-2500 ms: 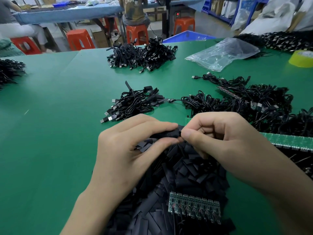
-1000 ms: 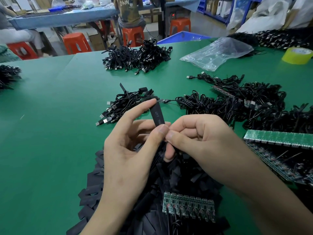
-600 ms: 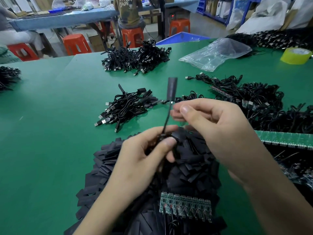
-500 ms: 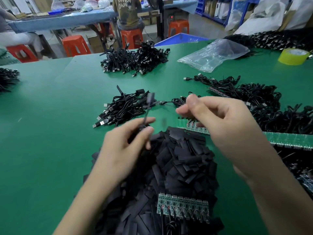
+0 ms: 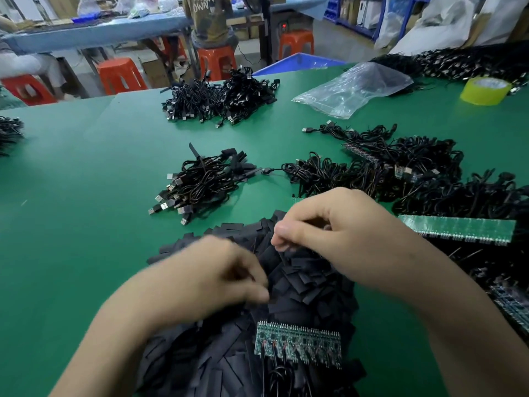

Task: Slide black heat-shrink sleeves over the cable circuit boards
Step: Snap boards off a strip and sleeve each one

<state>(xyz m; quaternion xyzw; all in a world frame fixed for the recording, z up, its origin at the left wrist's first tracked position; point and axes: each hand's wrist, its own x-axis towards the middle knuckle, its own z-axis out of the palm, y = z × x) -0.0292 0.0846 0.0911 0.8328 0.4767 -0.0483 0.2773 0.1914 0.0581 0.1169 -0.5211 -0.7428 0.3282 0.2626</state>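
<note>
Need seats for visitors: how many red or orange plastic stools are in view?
4 stools: one at far left, one right of it, one under a seated person, one furthest right. More may be hidden.

"OWN" on a background shirt [image 5: 210,22]

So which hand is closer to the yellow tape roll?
Right. The right hand is over the sleeve pile, the yellow tape roll far across the table to its right. The left hand is further left, so farther away.
</note>
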